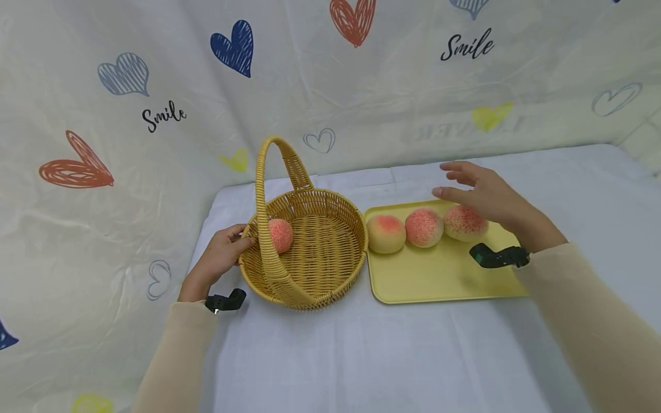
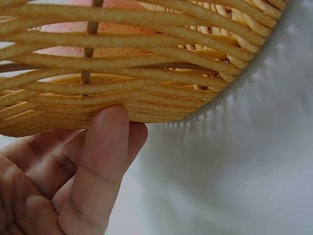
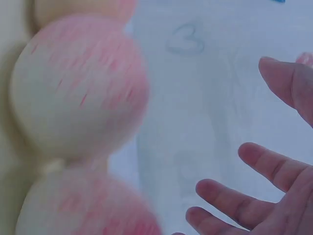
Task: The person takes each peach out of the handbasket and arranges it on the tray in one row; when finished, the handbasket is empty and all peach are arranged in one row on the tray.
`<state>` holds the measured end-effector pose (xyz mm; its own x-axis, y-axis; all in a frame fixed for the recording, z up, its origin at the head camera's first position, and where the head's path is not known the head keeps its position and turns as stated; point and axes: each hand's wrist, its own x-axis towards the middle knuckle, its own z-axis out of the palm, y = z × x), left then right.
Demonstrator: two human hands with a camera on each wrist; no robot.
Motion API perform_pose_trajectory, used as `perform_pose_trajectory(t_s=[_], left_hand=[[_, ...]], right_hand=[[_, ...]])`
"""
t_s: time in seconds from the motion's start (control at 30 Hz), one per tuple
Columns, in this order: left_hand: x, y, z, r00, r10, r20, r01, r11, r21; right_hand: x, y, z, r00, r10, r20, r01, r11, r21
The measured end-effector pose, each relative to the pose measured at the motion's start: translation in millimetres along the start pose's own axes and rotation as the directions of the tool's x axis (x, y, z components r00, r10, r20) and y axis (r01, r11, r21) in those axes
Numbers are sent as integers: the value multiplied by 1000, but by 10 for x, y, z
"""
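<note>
My left hand [image 1: 223,252] grips the left side of a round wicker basket [image 1: 356,246]; in the left wrist view its thumb [image 2: 105,152] presses the weave and the other fingers are partly hidden behind the thumb and basket edge. One pink peach [image 1: 281,236] lies inside the basket, near the handle. My right hand [image 1: 485,192] hovers over the yellow tray's back edge, fingers spread and holding nothing. Beneath and left of it, a yellowish peach [image 1: 386,234], a pink peach [image 1: 424,228] and a speckled peach [image 1: 466,223] sit in a row on the tray [image 1: 434,281].
The basket's tall arched handle [image 1: 264,218] stands upright over its left part. The basket and tray stand close together on a white tablecloth [image 1: 330,355]. A sheet printed with hearts [image 1: 234,49] hangs behind.
</note>
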<state>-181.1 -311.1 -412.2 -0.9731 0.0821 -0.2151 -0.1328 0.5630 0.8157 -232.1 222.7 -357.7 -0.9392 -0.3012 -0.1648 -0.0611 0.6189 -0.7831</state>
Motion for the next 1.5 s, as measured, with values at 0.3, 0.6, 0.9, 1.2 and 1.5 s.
perform_pose_trajectory(t_s=[0.3,0.6,0.9,1.2,1.5], left_hand=[[11,-22,-6,1000,-1,4,1,1000,-17],[18,0,-2,1000,-8,-3,8,1000,-10],[12,4,3,1000,-11,7,11,999,-33],[15,6,-5,1000,0,12,0,1000,-24],[14,-5,-10,1000,-9,6,9,999,-48]], right_hand=[[293,-584,380,991,-126,35,123,989,81],[586,-1003,899,967,-233,102,207,955,213],[838,-1326,1425,928,-294,228,227,933,280],[1061,-1452,1838,922,-254,293,192,955,226],[1207,-1487,2106,900,-244,362,183,964,194]])
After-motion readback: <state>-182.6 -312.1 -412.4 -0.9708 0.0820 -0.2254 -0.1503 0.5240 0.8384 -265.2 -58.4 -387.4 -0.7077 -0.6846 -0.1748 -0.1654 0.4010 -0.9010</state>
